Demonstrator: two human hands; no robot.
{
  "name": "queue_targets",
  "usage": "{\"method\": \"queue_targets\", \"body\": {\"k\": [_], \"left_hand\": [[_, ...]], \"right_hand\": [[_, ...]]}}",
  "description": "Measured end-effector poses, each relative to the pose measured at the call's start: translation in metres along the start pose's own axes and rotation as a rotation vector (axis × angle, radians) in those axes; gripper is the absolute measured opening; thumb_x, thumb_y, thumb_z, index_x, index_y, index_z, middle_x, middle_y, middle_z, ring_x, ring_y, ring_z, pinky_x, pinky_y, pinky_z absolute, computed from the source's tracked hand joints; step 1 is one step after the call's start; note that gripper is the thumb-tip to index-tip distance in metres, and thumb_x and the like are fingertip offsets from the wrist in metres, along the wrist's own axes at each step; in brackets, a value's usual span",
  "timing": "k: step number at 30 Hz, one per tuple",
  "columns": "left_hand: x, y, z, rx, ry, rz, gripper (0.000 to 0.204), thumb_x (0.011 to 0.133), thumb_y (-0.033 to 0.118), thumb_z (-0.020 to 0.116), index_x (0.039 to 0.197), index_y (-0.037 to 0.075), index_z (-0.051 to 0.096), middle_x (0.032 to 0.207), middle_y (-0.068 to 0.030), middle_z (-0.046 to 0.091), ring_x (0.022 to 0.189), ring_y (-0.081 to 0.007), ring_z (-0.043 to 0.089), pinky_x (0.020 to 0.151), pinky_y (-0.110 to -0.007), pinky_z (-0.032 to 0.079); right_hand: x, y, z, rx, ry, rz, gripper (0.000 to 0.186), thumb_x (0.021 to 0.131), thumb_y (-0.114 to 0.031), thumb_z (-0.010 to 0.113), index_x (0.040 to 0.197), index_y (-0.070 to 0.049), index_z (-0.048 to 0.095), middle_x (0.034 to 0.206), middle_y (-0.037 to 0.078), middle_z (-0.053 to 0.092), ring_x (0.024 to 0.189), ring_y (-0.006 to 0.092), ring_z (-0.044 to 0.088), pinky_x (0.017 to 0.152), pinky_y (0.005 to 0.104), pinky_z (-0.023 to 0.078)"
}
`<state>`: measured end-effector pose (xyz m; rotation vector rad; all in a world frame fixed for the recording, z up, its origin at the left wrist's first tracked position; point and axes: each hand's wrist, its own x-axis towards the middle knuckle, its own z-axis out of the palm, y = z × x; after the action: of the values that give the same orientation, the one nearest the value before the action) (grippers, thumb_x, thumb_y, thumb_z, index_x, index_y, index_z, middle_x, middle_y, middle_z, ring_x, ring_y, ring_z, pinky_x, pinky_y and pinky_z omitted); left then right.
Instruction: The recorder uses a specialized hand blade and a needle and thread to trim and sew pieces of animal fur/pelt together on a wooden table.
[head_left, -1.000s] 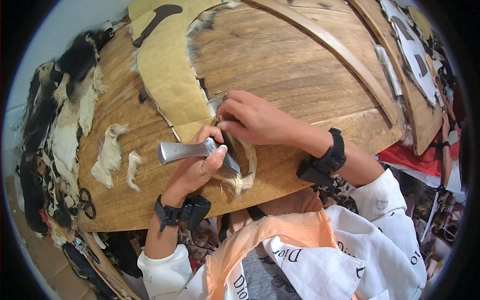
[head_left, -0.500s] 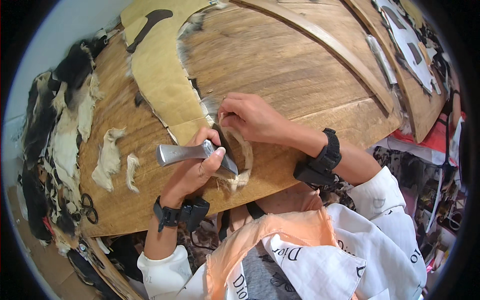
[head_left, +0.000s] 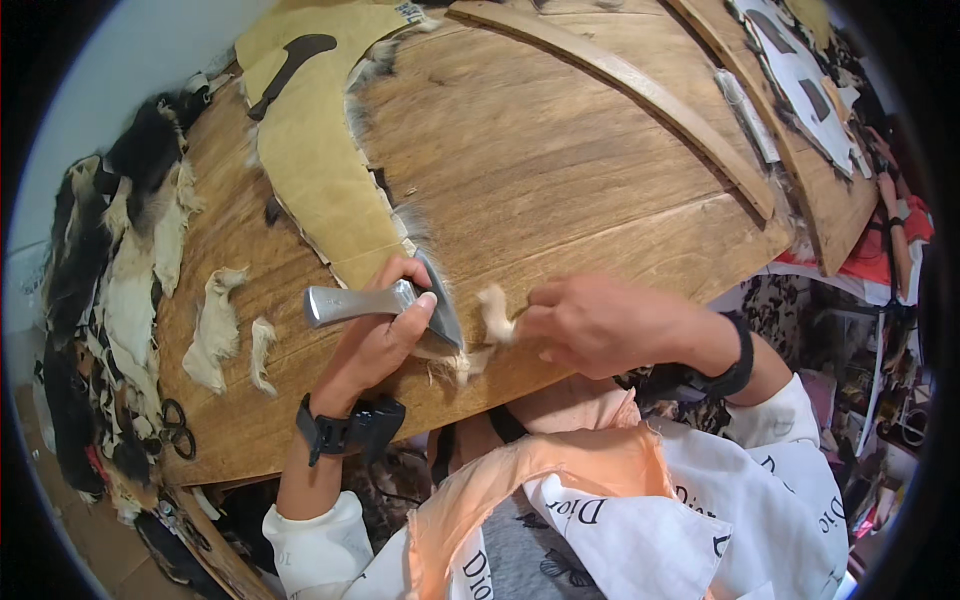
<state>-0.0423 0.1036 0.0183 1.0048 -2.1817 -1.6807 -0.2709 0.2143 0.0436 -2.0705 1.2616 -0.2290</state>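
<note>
My left hand (head_left: 385, 325) grips a metal furrier's knife (head_left: 352, 304) by its handle. The dark flat blade slants down along the edge of a tan paper pattern (head_left: 315, 165), its tip by the pattern's near end. Under the pattern lies a fur pelt, its hairs fringing the edge. A narrow pale fur strip (head_left: 495, 318) reaches from the blade tip to my right hand (head_left: 610, 325), which is closed at its end and slightly blurred. A dark curved template (head_left: 292, 70) rests on the pattern's far part.
Two fur scraps (head_left: 215, 330) lie left of my left hand. Black-handled scissors (head_left: 178, 430) sit near the left edge, beside a pile of black and white pelts (head_left: 130, 260). Long wooden strips (head_left: 620, 95) cross the wooden table (head_left: 560, 215) at the right; a white pattern sheet (head_left: 800, 85) lies beyond.
My right hand has moved right and toward me, drawing the fur strip's end along. My left hand and the knife have stayed nearly in place.
</note>
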Motion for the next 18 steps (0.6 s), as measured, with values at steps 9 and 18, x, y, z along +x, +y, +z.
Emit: {"method": "queue_targets", "body": {"k": [9, 18], "left_hand": [[-0.018, 0.05, -0.011, 0.251, 0.185, 0.372, 0.032, 0.079, 0.018, 0.066, 0.106, 0.005, 0.056, 0.086, -0.0097, 0.056, 0.08, -0.0218, 0.057, 0.066, -0.034, 0.045], [-0.033, 0.027, 0.022, 0.327, 0.681, -0.136, 0.036, 0.079, 0.017, 0.064, 0.111, 0.005, 0.054, 0.084, -0.011, 0.055, 0.076, -0.0231, 0.054, 0.066, -0.034, 0.044]], "right_hand": [[0.093, -0.042, -0.043, 0.175, 0.753, -0.489, 0.026, 0.07, -0.029, 0.071, 0.083, -0.007, 0.066, 0.072, 0.009, 0.052, 0.081, 0.0284, 0.051, 0.07, 0.0371, 0.042], [0.129, 0.003, -0.116, 1.33, 0.478, -0.224, 0.02, 0.091, -0.021, 0.05, 0.09, -0.003, 0.055, 0.068, 0.009, 0.061, 0.054, 0.014, 0.058, 0.044, 0.0189, 0.043]]}}
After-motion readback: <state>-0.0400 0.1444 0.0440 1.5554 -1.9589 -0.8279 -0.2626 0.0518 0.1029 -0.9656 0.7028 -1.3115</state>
